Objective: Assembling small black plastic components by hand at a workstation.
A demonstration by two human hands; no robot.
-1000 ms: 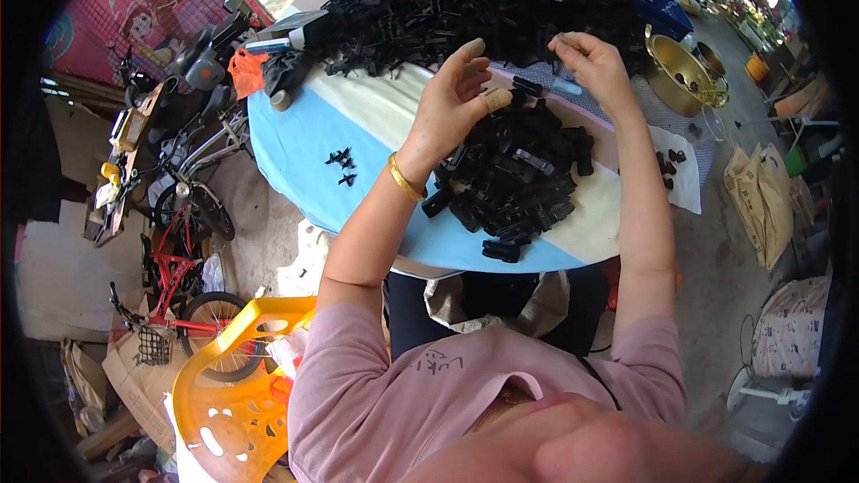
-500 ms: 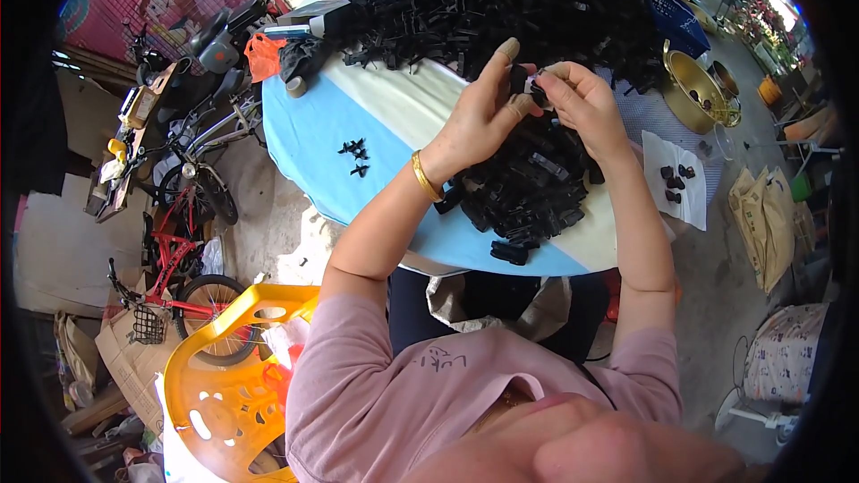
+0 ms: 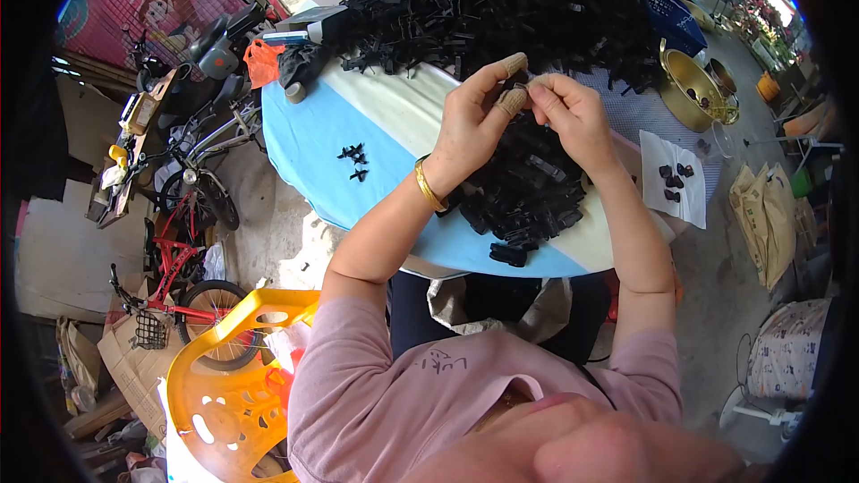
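Observation:
Over the round table, my left hand (image 3: 467, 123) and my right hand (image 3: 577, 121) meet with their fingertips pinched close together. Tan covers wrap the left thumb and index finger. Between the left fingertips shows a small black plastic part (image 3: 514, 82), mostly hidden; what the right fingers pinch is hidden too. Below the hands lies a heap of black plastic parts (image 3: 537, 183), with one part (image 3: 508, 254) near the table's front edge. A much larger black heap (image 3: 501, 4) covers the far side. Several tiny black pieces (image 3: 356, 156) lie on the blue-and-cream tablecloth (image 3: 309, 139) at left.
At right, several dark lumps rest on white paper (image 3: 684, 206), near a brass pot (image 3: 677, 80) and a blue box (image 3: 673, 20). An orange bag (image 3: 262, 63) sits at the table's left edge. A yellow chair (image 3: 188, 394) and red bicycle (image 3: 170, 259) stand left.
Both hands have shifted slightly; the left thumb and index finger have come closer together. The black part between the fingers is more hidden now. The heaps look the same.

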